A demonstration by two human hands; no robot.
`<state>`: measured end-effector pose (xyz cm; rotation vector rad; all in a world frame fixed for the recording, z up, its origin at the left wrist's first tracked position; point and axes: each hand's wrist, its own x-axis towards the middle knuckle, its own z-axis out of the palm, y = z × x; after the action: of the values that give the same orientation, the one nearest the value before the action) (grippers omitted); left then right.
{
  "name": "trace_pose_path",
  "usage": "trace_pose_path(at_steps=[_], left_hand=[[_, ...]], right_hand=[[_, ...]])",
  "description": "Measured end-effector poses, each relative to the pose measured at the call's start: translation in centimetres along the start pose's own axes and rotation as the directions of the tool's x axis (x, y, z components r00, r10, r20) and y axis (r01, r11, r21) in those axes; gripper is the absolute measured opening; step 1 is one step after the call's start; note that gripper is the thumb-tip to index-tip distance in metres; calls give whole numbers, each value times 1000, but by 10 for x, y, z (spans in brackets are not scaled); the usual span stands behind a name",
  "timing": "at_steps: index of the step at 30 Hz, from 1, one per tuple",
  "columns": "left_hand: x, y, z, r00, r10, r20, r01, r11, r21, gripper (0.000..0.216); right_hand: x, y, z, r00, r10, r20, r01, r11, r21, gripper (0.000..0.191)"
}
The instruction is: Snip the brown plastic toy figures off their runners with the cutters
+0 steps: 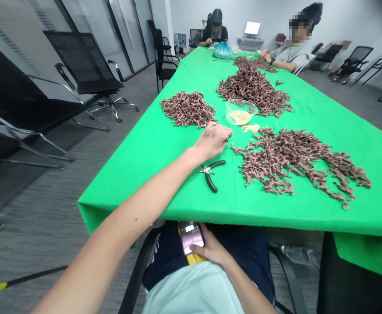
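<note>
My left hand (213, 138) reaches out over the green tablecloth, its fingers closed in a pinch. A small brown piece (228, 138) shows at the fingertips, like those heaped nearby. Just right of it spreads a large loose pile of small brown pieces (285, 157); a rounder pile (188, 109) lies beyond on the left. Black-handled pliers (212, 172) lie with handles spread below my left wrist. Down in my lap, my right hand (207, 244) grips a phone (191, 237) with a pinkish face and a bright patch. Its fingers are partly hidden behind the phone.
A clear plastic bowl (241, 112) holds pale bits, with some spilled in front. Behind it rises a bigger brown heap (254, 89). Farther off are a blue bag (223, 50) and two seated people. Office chairs (86, 65) stand left of the green-covered table (165, 174).
</note>
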<state>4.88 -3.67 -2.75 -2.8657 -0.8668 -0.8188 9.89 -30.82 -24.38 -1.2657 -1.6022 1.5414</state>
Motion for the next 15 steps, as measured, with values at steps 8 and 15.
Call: trace_pose_path(at_steps=[8,15], left_hand=[[0,-5,2,999,27,-32,-27,1000,10,26],[1,-5,0,999,38,-38,-38,999,5,23]], right_hand=[[2,-5,-5,1000,25,-5,-25,999,-31,72],[10,-15,12,941,243,-236,-306,909,-282,86]])
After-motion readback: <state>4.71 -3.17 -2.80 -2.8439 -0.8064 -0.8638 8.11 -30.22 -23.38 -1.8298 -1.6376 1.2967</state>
